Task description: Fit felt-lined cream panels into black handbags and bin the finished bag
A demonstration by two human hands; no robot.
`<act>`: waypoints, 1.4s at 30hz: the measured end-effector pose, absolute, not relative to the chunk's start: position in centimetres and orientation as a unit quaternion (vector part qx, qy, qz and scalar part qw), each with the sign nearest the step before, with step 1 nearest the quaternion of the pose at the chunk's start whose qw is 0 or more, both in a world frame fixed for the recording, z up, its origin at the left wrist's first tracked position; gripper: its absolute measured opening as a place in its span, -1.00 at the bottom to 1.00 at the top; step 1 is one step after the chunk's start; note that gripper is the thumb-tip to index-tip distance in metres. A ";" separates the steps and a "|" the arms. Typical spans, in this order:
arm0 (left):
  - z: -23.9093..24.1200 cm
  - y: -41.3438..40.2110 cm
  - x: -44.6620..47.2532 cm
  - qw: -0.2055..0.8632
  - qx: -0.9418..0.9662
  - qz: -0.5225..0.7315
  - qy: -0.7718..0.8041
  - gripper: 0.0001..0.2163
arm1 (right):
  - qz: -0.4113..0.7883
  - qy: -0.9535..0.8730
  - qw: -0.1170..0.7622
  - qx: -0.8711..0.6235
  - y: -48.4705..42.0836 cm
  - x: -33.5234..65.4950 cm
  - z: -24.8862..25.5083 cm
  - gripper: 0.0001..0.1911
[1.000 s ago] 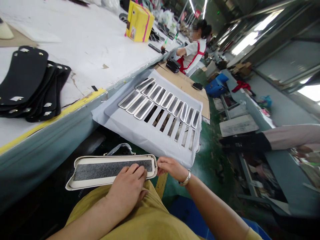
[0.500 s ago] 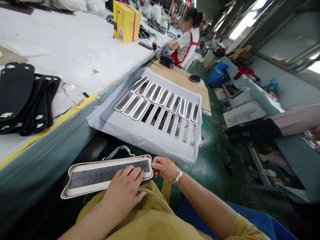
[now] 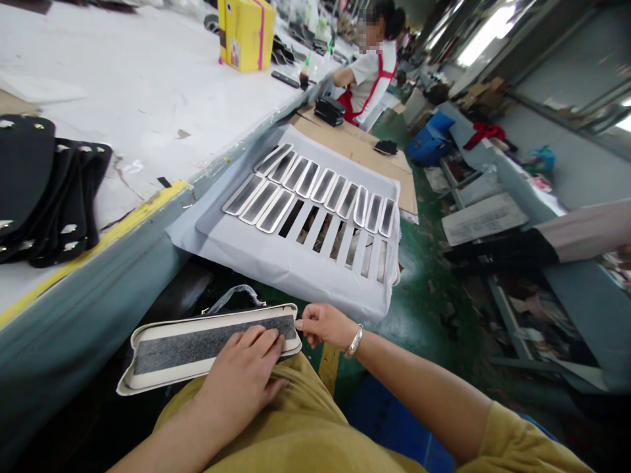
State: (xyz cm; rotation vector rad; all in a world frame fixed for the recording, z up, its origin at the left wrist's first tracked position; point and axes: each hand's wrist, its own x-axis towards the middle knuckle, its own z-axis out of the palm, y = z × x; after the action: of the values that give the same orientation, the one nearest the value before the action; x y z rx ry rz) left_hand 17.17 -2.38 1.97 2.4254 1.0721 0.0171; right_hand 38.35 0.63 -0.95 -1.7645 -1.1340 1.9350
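Lap [image 3: 296,433] holds one strip [image 3: 187,351] (gray middle): left hand [image 3: 241,381] presses it flat, right hand [image 3: 323,325] pinches its end. At twelve o'clock, tray [image 3: 256,253] is half full.

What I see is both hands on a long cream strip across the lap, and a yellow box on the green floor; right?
Not quite: the yellow box stands on the white table, not the floor, as the head view shows. The left hand does lie flat on the long cream strip and the right hand grips its end.
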 end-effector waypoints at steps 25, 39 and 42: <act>-3.1 -1.0 -1.0 0.716 0.323 0.319 0.530 -0.63 | 0.692 -0.376 0.083 -0.611 1.4 37.2 0.6 -0.48; -2.7 0.1 -1.3 0.695 0.385 0.165 0.584 -0.62 | 0.620 -0.475 0.029 -0.624 2.7 37.1 0.9 -0.61; -3.4 0.0 -1.6 0.692 0.389 0.182 0.580 -0.65 | 0.618 -0.483 0.048 -0.619 2.7 37.3 0.6 -0.61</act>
State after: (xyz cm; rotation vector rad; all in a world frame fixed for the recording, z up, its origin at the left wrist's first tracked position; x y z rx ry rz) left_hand -1.55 0.03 -3.41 0.8683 1.2964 0.4060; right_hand 37.28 2.67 0.62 -1.8865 -1.4732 1.8836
